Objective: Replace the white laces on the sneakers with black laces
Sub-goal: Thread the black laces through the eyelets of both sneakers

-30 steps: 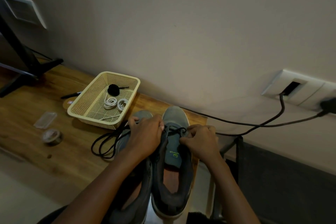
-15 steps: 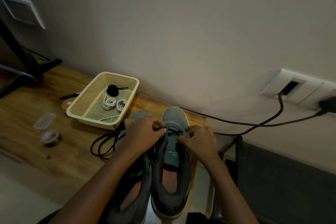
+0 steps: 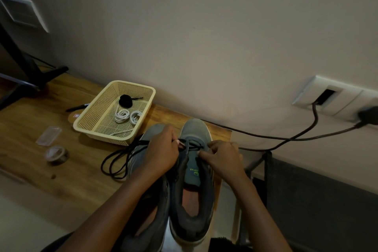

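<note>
I've got the pale wall (image 3: 204,37) filling the top of my feed, and the wooden counter (image 3: 41,149) running along it on the left. Two grey sneakers stand side by side at the counter's near right end, toes to the wall. The right sneaker (image 3: 194,129) is in full view with its tongue showing. The left sneaker (image 3: 152,130) is half covered by the forearm.

Beyond the left sneaker's toe sits the cream mesh basket (image 3: 92,112). A dark stand (image 3: 30,73) is planted at the far left, and a dark cable (image 3: 286,139) droops from the wall socket (image 3: 327,96) on the right.

Now the hands, both over the right sneaker's lower eyelets. The left hand (image 3: 161,153) has its fingers curled in, pinching the black lace (image 3: 114,161) at the left side of the throat. The right hand (image 3: 223,155) has its fingers clenched too, pinching that lace at the right eyelet edge. The lace crosses between them, and its slack spills left in loose loops across the counter just beside the left sneaker.

In the basket I spot two coiled white laces (image 3: 122,115) lying side by side, with a black rolled bundle (image 3: 125,100) just behind them.

Small stuff on the counter's left: a tape roll (image 3: 56,154), a clear plastic case (image 3: 48,135) near it, and a dark pen (image 3: 76,108) beside the basket.
</note>
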`<state>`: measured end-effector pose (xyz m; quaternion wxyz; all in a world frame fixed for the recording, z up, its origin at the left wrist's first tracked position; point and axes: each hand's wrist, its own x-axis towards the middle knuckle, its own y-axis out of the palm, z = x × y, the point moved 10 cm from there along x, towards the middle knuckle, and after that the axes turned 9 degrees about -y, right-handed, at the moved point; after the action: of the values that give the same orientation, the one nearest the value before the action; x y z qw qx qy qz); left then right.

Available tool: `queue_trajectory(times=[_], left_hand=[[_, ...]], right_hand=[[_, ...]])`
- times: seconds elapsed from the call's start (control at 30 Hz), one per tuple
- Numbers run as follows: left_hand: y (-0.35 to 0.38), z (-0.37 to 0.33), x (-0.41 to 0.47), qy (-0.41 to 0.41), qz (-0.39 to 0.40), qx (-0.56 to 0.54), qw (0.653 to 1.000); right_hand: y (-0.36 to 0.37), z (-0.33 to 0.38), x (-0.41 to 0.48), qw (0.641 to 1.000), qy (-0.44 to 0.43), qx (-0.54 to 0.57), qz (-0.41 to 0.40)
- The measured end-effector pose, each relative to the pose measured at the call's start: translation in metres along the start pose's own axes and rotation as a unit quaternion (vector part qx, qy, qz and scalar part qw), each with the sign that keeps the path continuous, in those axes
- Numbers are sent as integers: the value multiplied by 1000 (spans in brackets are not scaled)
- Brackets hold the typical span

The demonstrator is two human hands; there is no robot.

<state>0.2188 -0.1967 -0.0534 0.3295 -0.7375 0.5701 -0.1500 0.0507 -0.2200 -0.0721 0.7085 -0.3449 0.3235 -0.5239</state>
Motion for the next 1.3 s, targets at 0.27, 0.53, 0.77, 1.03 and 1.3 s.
queue_trajectory(times=[0.27,0.53,0.77,1.03,1.3], left_hand=[[0,5,4,-19,15,-9,1000],[2,6,9,0,53,-20,998],[-37,20,17,-10,-78,130,988],[-17,23,23,-28,1,207,978],[-3,27,23,-10,41,222,974]], right_hand=[[5,2,1,1000,-6,7,14],[10,0,4,999,-7,2,48],[-16,11,4,982,-20,137,-131],[-9,37,17,961,-13,253,-110],[-15,46,26,954,-16,273,-121]])
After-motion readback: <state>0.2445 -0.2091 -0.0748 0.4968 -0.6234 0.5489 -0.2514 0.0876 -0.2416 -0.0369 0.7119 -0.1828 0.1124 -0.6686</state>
